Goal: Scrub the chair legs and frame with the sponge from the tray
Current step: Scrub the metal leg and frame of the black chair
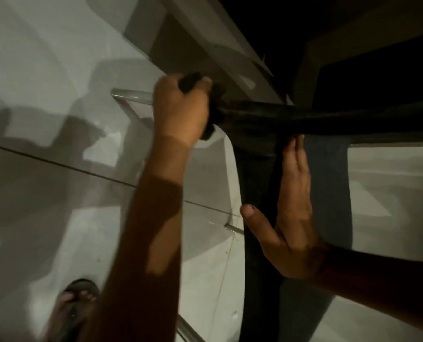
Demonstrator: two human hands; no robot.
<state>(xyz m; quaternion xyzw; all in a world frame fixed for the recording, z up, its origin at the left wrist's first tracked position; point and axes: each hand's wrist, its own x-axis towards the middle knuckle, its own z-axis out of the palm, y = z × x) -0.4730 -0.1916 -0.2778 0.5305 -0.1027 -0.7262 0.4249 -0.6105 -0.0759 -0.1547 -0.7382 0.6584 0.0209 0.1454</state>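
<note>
A dark chair fills the right of the head view, with one dark leg [329, 117] running level across the frame and a dark frame panel [255, 193] below it. My left hand [181, 112] is shut on a dark sponge [189, 81] and presses it against the left end of that leg. My right hand [289, 211] lies flat and open against the dark frame, fingers pointing up toward the leg, thumb spread to the left. The picture is dim and blurred.
Pale floor tiles [45, 119] with a dark grout line spread out on the left. A clear glassy tray or panel edge [131, 95] lies behind my left hand. My foot in a sandal [77, 302] stands at the bottom left. A pale beam [205, 45] slants across the top.
</note>
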